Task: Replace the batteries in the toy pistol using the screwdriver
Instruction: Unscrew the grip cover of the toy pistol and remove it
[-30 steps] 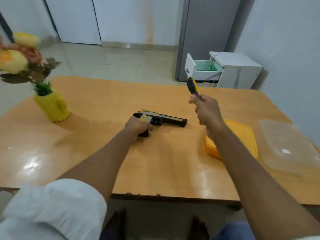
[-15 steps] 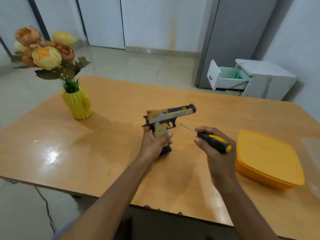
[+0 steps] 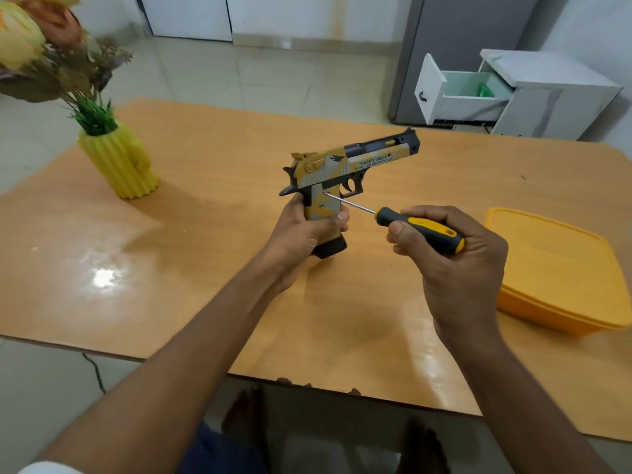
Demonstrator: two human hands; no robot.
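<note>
A yellow, grey and black toy pistol [image 3: 355, 162] is held upright above the wooden table [image 3: 212, 241], barrel pointing right. My left hand [image 3: 301, 234] is wrapped around its grip, hiding the lower grip. My right hand [image 3: 451, 254] holds a screwdriver [image 3: 419, 229] with a black and yellow handle. The thin metal shaft points left and its tip touches the upper part of the pistol's grip, just behind the trigger.
A yellow ribbed vase [image 3: 119, 162] with artificial flowers stands at the table's left. A closed yellow plastic box [image 3: 561, 271] lies at the right. Beyond the table stands a white cabinet [image 3: 526, 97] with an open drawer.
The pistol was lifted off the table and stood upright in my left hand. My right hand swung the screwdriver down and brought its tip onto the pistol's grip.
</note>
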